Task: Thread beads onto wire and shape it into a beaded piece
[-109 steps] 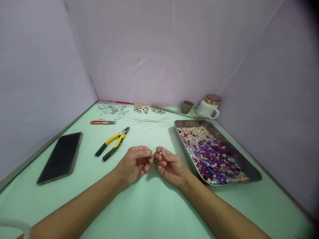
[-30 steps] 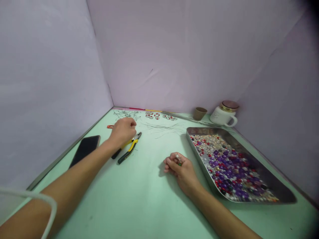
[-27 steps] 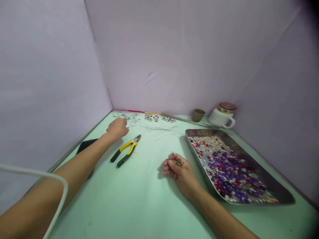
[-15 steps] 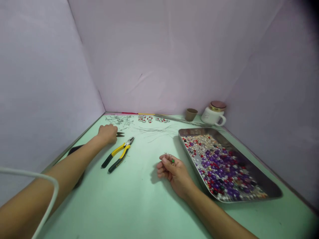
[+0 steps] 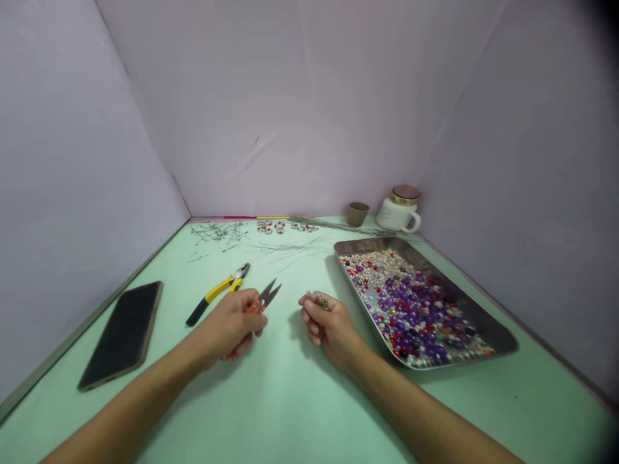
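My left hand [image 5: 231, 325] is closed round a pair of orange thread snips [image 5: 264, 299], whose dark blades stick out toward the right. My right hand [image 5: 329, 325] rests on the green table, fingers curled round a short wire with a green bead [image 5: 325, 303] and a few small beads at its fingertips. The two hands lie a short gap apart near the middle of the table. Yellow-and-black pliers [image 5: 216, 293] lie just beyond my left hand.
A steel tray [image 5: 488, 322] full of purple, red and pearl beads sits to the right. A black phone [image 5: 123, 332] lies at the left. Loose wires [image 5: 217, 232] and small beaded pieces [image 5: 271, 227] lie at the back, with a brown cup [image 5: 358, 213] and lidded white mug [image 5: 399, 211].
My left hand reached to the back left, took up the orange snips and brought them back beside my right hand, which kept hold of the beaded wire.
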A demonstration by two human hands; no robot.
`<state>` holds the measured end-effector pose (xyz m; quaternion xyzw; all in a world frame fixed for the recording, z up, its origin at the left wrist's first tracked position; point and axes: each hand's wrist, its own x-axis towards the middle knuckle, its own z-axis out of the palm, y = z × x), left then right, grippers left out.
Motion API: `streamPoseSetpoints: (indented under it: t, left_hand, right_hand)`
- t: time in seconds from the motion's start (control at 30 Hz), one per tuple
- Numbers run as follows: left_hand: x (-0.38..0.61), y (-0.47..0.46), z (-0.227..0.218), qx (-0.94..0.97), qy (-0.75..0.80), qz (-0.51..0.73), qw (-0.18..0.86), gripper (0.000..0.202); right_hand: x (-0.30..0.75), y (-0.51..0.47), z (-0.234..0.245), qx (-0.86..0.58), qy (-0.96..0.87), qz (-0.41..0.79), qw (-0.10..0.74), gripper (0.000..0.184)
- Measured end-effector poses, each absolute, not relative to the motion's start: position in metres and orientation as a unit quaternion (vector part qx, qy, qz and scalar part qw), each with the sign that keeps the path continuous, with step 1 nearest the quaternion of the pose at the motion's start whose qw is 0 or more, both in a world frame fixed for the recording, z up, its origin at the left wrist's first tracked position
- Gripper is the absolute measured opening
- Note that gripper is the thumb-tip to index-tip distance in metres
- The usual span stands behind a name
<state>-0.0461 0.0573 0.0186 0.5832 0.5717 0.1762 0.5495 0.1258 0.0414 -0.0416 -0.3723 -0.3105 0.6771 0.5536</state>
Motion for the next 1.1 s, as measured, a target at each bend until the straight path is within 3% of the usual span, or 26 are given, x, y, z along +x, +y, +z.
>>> streamPoseSetpoints:
  t: [0.27, 0.4, 0.47, 0.6, 0.7, 0.83, 0.93, 1.1]
  left_hand:
    - [-0.038, 0.041, -0.005, 0.613, 0.515, 0.290, 0.525, 0.029]
    - [-0.037, 0.039, -0.006, 0.686, 0.501, 0.252, 0.464, 0.021]
    - [-0.038, 0.038, -0.009, 0.738, 0.519, 0.195, 0.385, 0.017]
    - [-0.038, 0.034, -0.017, 0.805, 0.574, 0.078, 0.125, 0.021]
    - [-0.035, 0.032, -0.018, 0.804, 0.593, 0.008, 0.038, 0.027]
    - [-0.035, 0.033, -0.017, 0.796, 0.603, -0.023, 0.051, 0.024]
    - [-0.037, 0.033, -0.016, 0.788, 0.609, 0.031, 0.085, 0.020]
    - [-0.039, 0.029, -0.012, 0.756, 0.554, 0.186, 0.296, 0.021]
  right_hand:
    - [0.126, 0.042, -0.041, -0.382, -0.309, 0.683, 0.540, 0.025]
    - [0.126, 0.044, -0.043, -0.396, -0.314, 0.674, 0.539, 0.027]
    - [0.125, 0.044, -0.044, -0.398, -0.311, 0.670, 0.544, 0.027]
    - [0.124, 0.045, -0.045, -0.388, -0.309, 0.673, 0.548, 0.028]
    - [0.125, 0.045, -0.045, -0.388, -0.297, 0.681, 0.546, 0.031]
    - [0.129, 0.045, -0.042, -0.374, -0.266, 0.708, 0.537, 0.029]
    - [0.131, 0.044, -0.040, -0.358, -0.251, 0.732, 0.523, 0.027]
    - [0.127, 0.043, -0.040, -0.407, -0.290, 0.697, 0.514, 0.027]
